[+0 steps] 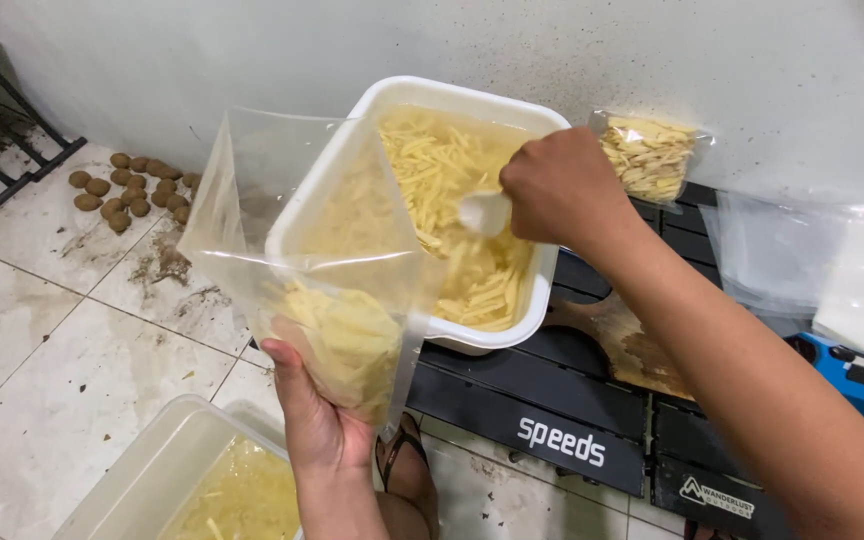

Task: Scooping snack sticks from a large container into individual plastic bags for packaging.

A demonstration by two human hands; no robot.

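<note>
My left hand (314, 415) holds up a clear plastic bag (292, 220) from below; its bottom is filled with raw potato strips (344, 340). My right hand (560, 186) is closed on a white scoop (485, 212), over a white rectangular tub (512, 330) of potato strips in water. The bag's open mouth hangs in front of the tub's left side.
A filled, sealed bag of strips (650, 155) leans against the wall behind the tub. Whole potatoes (132, 185) lie on the tiled floor at left. A second tub (167, 470) with water sits bottom left. Black crates (552, 400), a wooden board (622, 335), empty bags (812, 260) and a blue device (862, 375) are at right.
</note>
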